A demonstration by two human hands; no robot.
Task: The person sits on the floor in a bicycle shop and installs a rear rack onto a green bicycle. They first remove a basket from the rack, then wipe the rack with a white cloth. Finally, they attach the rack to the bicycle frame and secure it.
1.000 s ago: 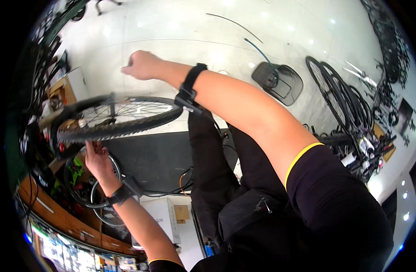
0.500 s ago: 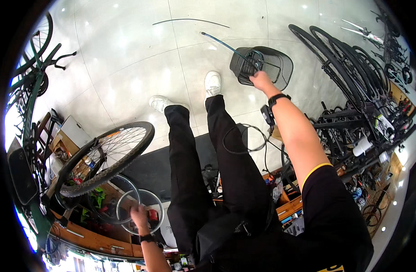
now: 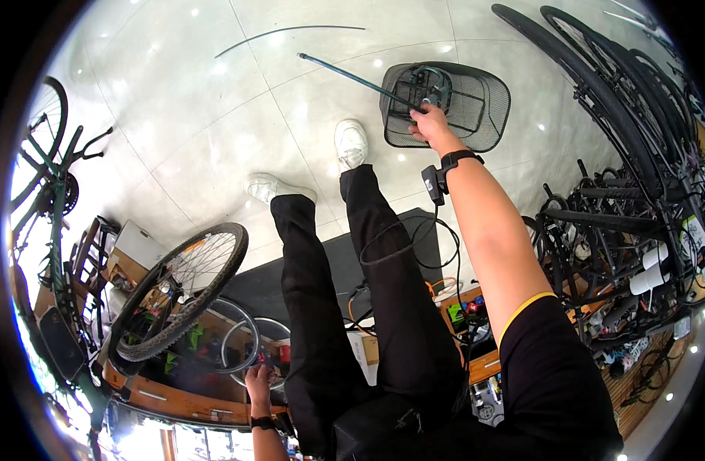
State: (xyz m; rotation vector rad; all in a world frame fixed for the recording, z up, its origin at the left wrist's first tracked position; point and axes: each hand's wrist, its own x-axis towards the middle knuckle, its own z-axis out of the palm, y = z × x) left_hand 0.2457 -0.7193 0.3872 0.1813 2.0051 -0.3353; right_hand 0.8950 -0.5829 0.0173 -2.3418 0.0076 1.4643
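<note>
Ahead on the right, my right hand [image 3: 431, 125] is closed on a thin dark blue rod [image 3: 352, 77] with a small pale tip. The rod points out to the left and passes over a black mesh basket [image 3: 487, 107] on the floor. Inside the basket lies a dark teal part with a looped band [image 3: 437, 81]. Low on the left, my left hand [image 3: 258, 382] has its fingers curled beside two thin hoops [image 3: 254, 326]. Whatever it holds, if anything, is too small to make out.
A spoked bicycle wheel [image 3: 233, 265] rises at the left, near a green bicycle frame [image 3: 59, 200]. Bicycles with black tires [image 3: 567, 65] crowd the right. A thin dark strip [image 3: 291, 29] lies on the tiled floor. Black cable [image 3: 414, 246] loops from my right wrist past my leg.
The view has shifted. My right hand still grips the rod, which now looks straighter. My left hand has moved from over the hoops to just below them.
</note>
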